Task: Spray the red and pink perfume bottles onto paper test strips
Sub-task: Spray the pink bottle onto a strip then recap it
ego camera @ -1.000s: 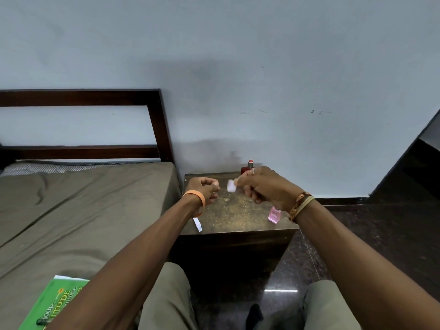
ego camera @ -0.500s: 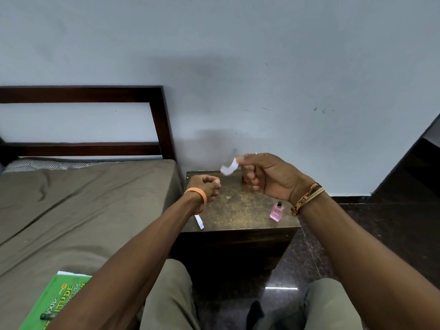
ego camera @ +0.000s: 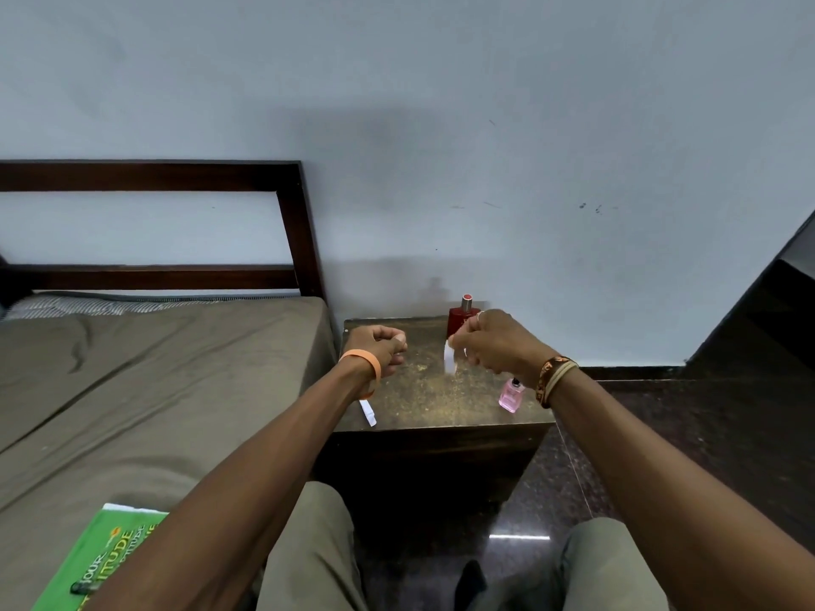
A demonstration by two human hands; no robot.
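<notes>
A red perfume bottle (ego camera: 458, 321) stands at the back of the small dark bedside table (ego camera: 423, 390). A small pink perfume bottle (ego camera: 510, 395) stands near the table's front right corner, just under my right wrist. My right hand (ego camera: 496, 343) pinches a white paper strip (ego camera: 449, 359) that hangs down over the table, in front of the red bottle. My left hand (ego camera: 381, 346) hovers over the table's left side with fingers curled in a fist; nothing shows in it. A second white strip (ego camera: 367, 412) lies at the table's front left edge.
A bed (ego camera: 132, 390) with a brown sheet and dark wooden headboard (ego camera: 304, 231) adjoins the table on the left. A green book (ego camera: 101, 562) lies on the bed near my left arm. The wall stands right behind the table. Dark polished floor spreads to the right.
My right hand has come down from a raised position, and the strip it holds now hangs downward over the table. The red bottle is uncovered again. My left hand has barely moved.
</notes>
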